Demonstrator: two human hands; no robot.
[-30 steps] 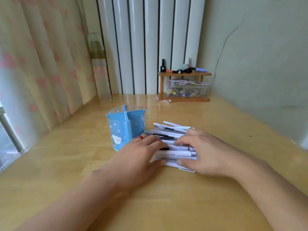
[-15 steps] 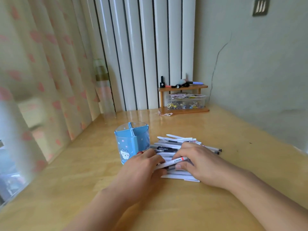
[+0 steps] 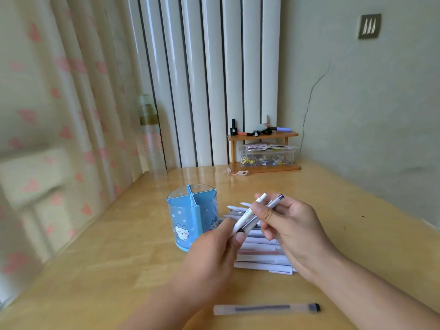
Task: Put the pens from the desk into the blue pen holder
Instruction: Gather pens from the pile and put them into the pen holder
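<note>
Together both hands, left hand and right hand, gripped 2 pens tilted above the pile, seemingly squaring them for the blue pen holder just beside. 1 stray pen lay apart on the tabletop.

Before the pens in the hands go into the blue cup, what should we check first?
1. Pens held: ok. Left hand and right hand pinch two pens.
2. Blue pen holder upright: ok.
3. Compartments free: ok, no pens inside.
4. Holder within reach: ok, just left of the hands.
5. Stray pen safe: cannot tell, it lies near the desk edge.
6. Pen pile steady: ok, flat on the desk.
</note>
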